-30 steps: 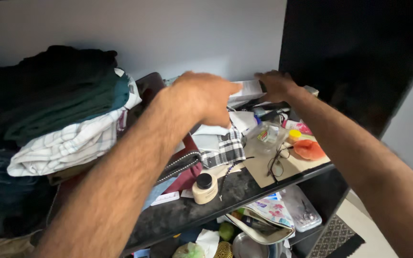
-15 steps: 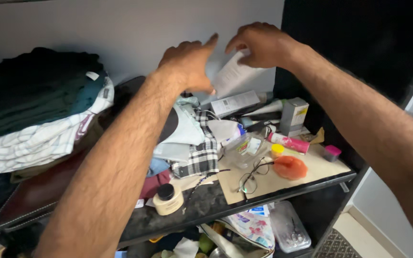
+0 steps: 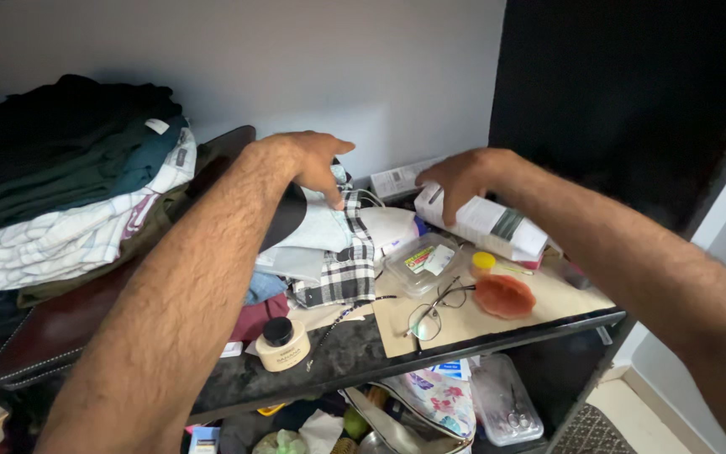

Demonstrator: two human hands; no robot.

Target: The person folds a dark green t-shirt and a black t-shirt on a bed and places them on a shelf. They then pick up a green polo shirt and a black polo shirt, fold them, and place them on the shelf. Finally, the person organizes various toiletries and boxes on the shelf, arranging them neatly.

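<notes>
A white carton (image 3: 487,225) with a dark stripe is being gripped at its left end by the right hand (image 3: 462,176), the fingers being curled over the top edge. The carton is being held tilted, its right end lying lower, just above the pink tube and the yellow-capped jar (image 3: 484,263) at the back right of the shelf (image 3: 355,357). The left hand (image 3: 311,161) is being rested on the pale folded cloth (image 3: 321,231) at the shelf's middle, the fingers being bent downward and loosely spread; whether anything is being pinched cannot be told. A black-and-white checked cloth (image 3: 348,265) is being overlapped by the pale cloth. In front of the carton, a clear plastic container (image 3: 423,262), a pair of spectacles (image 3: 432,309) and an orange lid (image 3: 504,296) are lying on brown paper. A cream jar with a black cap (image 3: 282,343) is standing near the front edge. Folded garments (image 3: 69,193) are being stored in a stack at the left.
</notes>
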